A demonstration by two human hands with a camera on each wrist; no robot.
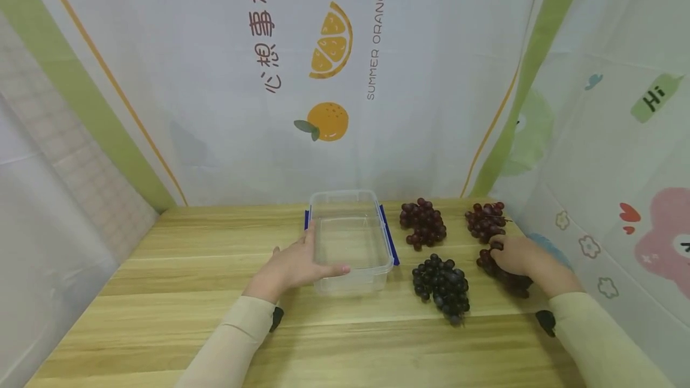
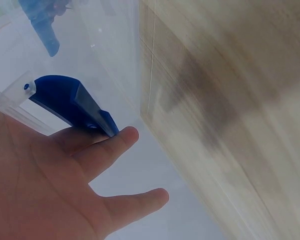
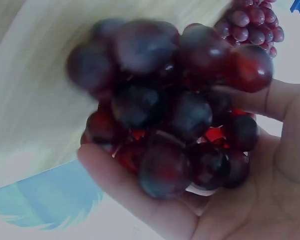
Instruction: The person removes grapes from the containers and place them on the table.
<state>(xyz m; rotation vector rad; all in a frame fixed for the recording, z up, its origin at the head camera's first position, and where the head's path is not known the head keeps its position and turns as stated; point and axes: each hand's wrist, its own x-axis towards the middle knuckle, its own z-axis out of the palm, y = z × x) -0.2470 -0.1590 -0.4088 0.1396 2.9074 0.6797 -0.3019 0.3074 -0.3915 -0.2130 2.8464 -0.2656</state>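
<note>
A clear plastic food container (image 1: 350,283) with blue side clips stands without a lid on the table. My left hand (image 1: 296,265) rests against its left side, thumb lying across the near rim. In the left wrist view, the fingers are fairly straight beside a blue clip (image 2: 72,100). At the table's right side, my right hand (image 1: 520,256) holds a bunch of dark red grapes (image 3: 164,110), with fingers and thumb curled around it. Just beyond that hand lies another bunch of red grapes (image 1: 484,220).
Between the container and my right hand lie a bunch of black grapes (image 1: 442,286) and, farther back, a red bunch (image 1: 423,223). A printed cloth wall (image 1: 431,136) rises behind the wooden table (image 1: 215,238), and a patterned sheet (image 1: 593,196) borders its right edge.
</note>
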